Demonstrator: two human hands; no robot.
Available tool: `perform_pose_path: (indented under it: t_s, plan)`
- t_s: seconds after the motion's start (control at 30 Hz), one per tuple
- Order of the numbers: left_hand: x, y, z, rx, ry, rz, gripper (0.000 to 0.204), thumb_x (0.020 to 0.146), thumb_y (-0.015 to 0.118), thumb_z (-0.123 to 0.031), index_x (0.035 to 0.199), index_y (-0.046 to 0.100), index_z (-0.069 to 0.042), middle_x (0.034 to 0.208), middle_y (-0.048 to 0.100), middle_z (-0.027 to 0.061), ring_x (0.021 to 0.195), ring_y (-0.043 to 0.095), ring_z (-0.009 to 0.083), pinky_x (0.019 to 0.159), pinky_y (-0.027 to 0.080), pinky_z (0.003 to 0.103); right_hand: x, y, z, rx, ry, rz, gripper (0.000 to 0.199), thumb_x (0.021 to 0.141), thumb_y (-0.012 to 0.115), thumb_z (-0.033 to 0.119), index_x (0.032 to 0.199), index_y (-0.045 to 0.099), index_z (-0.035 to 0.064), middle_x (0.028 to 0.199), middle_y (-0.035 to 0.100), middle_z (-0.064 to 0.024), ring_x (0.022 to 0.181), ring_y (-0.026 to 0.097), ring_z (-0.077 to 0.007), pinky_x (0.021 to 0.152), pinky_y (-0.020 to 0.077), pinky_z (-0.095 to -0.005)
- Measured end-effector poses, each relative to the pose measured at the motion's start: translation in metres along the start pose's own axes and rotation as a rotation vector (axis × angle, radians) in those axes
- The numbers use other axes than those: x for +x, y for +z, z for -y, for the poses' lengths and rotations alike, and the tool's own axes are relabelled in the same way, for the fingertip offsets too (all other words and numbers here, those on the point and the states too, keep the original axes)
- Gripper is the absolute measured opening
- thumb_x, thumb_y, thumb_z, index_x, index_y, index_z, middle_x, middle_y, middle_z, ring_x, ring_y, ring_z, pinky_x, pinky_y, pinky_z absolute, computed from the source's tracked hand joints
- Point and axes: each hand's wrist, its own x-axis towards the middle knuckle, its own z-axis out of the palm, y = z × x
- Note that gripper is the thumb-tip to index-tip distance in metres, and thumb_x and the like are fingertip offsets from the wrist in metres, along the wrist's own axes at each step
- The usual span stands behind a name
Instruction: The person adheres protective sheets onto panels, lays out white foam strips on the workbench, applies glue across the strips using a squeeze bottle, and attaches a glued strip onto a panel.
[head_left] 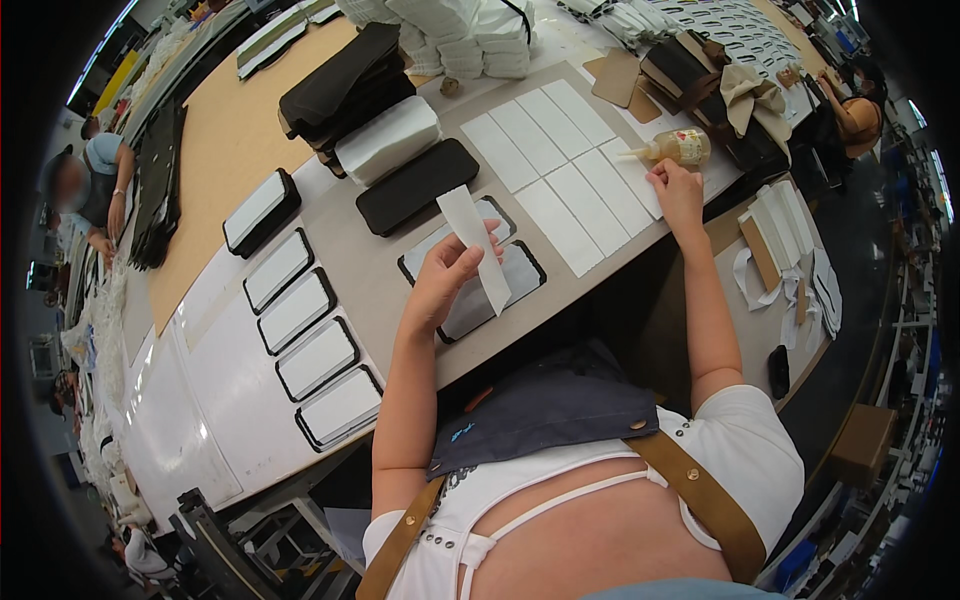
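My left hand [447,278] is closed on a white rectangular strip [474,250], held tilted above the table. Below it lie black-edged panels with pale grey faces [470,312], partly hidden by the hand and strip. My right hand [678,200] is at the right side of the table, its thumb and fingers drawn together. Its fingertips are beside the outermost of several white strips [575,215] laid in rows; whatever they grip is hidden. Just beyond them, a clear squeeze bottle [685,148] with a narrow tip and yellowish contents lies on its side.
Several white-topped, black-edged panels [308,362] form a column at left. A black padded piece [418,187], a white stack [390,138] and dark folded material [345,85] stand behind. White offcuts [790,245] lie at right. Other people work at far left and far right.
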Motion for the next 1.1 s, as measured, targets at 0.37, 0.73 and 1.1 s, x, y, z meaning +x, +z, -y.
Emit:
perform_pose_path:
  t_s: [0.37,0.73,1.1]
  plan:
    - [-0.001,0.000,0.002,0.004,0.007,0.008,0.064,0.091,0.072,-0.043,0.139,0.057,-0.003,0.117,0.066,0.0075,0.111,0.064,0.0208,0.103,0.047,0.038,-0.011,0.015,0.009,-0.097,-0.238,-0.148,0.008,0.086,0.067,0.007,0.093,0.064,0.0103,0.090,0.061,-0.0053,0.093,0.060,-0.0253,0.081,0.0415,-0.0393]
    - [0.000,0.000,0.002,0.002,0.005,0.009,0.062,0.092,0.072,-0.041,0.139,0.057,-0.003,0.117,0.066,0.0069,0.111,0.064,0.0204,0.104,0.047,0.038,-0.015,0.013,0.001,0.012,-0.320,-0.120,0.034,0.083,0.065,-0.002,0.111,0.074,0.0144,0.094,0.059,-0.0061,0.093,0.058,-0.0253,0.085,0.0417,-0.0384]
    - [0.001,-0.001,0.004,-0.003,-0.004,0.011,0.061,0.092,0.072,-0.040,0.138,0.057,-0.003,0.116,0.066,0.0067,0.111,0.064,0.0201,0.104,0.047,0.038,-0.016,0.013,0.001,-0.007,-0.361,-0.122,0.036,0.082,0.065,-0.001,0.113,0.074,0.0158,0.095,0.059,-0.0041,0.094,0.058,-0.0232,0.085,0.0407,-0.0375]
